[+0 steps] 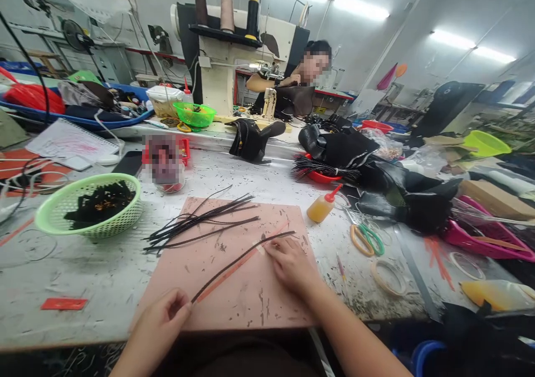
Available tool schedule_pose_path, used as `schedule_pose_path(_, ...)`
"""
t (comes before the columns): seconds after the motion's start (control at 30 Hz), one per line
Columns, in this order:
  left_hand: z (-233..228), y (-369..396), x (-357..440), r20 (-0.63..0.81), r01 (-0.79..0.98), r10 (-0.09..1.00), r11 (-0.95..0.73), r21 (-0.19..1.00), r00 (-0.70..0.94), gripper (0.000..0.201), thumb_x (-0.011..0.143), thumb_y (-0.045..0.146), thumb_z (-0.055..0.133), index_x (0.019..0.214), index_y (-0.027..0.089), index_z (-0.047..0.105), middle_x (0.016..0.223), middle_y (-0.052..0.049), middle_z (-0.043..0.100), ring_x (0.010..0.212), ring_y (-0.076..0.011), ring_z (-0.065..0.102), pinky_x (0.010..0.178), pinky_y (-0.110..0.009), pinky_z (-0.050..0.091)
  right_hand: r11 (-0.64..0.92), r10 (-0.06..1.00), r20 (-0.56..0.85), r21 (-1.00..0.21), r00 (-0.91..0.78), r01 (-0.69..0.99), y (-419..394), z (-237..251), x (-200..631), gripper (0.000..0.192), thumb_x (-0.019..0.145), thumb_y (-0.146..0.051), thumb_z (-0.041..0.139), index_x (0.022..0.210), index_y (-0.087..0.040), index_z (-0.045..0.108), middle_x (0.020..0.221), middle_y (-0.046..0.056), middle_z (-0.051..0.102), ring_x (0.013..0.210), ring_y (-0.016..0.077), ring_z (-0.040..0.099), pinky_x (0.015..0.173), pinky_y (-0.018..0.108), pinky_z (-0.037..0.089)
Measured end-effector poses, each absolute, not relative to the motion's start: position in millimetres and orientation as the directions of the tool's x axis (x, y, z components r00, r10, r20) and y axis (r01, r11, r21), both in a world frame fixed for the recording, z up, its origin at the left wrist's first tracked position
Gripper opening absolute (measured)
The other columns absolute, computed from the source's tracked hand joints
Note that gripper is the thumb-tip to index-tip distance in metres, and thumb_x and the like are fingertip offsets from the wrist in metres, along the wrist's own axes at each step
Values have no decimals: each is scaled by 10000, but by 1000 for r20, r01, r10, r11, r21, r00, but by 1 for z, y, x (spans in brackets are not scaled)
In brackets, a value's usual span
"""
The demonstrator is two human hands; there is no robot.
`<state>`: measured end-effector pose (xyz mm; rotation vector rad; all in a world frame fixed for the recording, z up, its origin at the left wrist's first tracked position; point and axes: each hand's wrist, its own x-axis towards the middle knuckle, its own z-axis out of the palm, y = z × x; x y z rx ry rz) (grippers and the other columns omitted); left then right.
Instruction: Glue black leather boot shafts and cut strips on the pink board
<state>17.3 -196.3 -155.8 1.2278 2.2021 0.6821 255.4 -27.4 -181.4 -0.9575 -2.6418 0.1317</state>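
A long thin black strip (234, 262) runs diagonally over a pinkish board (175, 288) on the table. My left hand (167, 313) is closed on its near end in a pinch. Farther along, the fingers of my right hand (292, 265) are closed at the strip, close to its far end, with the hand resting on the board. A small pale patch shows by the right fingertips; I cannot tell what it is. Beneath the strip lies a flat reddish-orange line (221, 282). A loose bundle of similar black strips (196, 223) lies across the board's far left part.
Left of the board stands a green basket (87, 204) of black pieces. A glue bottle (321, 205), scissors (368, 239), a tape roll (388, 276) and a metal ruler (416, 271) lie to the right. Behind the table, a person (311, 67) sits beyond a sewing machine (217, 59).
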Motion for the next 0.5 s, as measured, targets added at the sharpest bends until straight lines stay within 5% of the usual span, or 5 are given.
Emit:
schedule_pose_path(0.3, -149, -170, -64, 49, 664, 735, 580, 472, -677, 180, 680, 322, 354, 614, 222, 488, 630, -28, 567, 647, -217, 581, 616, -309, 460, 809, 586, 202, -190, -785, 556, -10, -174, 182, 372, 818, -133, 472, 1178, -183, 545, 1185, 105, 576, 1021, 235, 544, 871, 358, 442)
schedule_pose_path(0.4, -157, -167, -85, 114, 707, 744, 558, 435, -658, 295, 650, 334, 420, 852, 181, 571, 983, -121, 623, 988, -283, 572, 865, -384, 434, 822, 569, 189, -153, -801, 548, 2, -167, 151, 356, 839, -128, 455, 1183, -173, 535, 1179, 129, 566, 1040, 259, 524, 873, 392, 427)
schedule_pose_path(0.5, -166, -155, -90, 126, 794, 837, 442, 417, -532, 623, 599, 430, 536, 1139, 122, 509, 1296, -171, 496, 1237, -312, 407, 1001, -396, 348, 809, 588, 156, -124, -794, 575, 18, -158, 124, 271, 858, -159, 478, 1115, -151, 563, 1071, 126, 599, 995, 247, 545, 851, 405, 439)
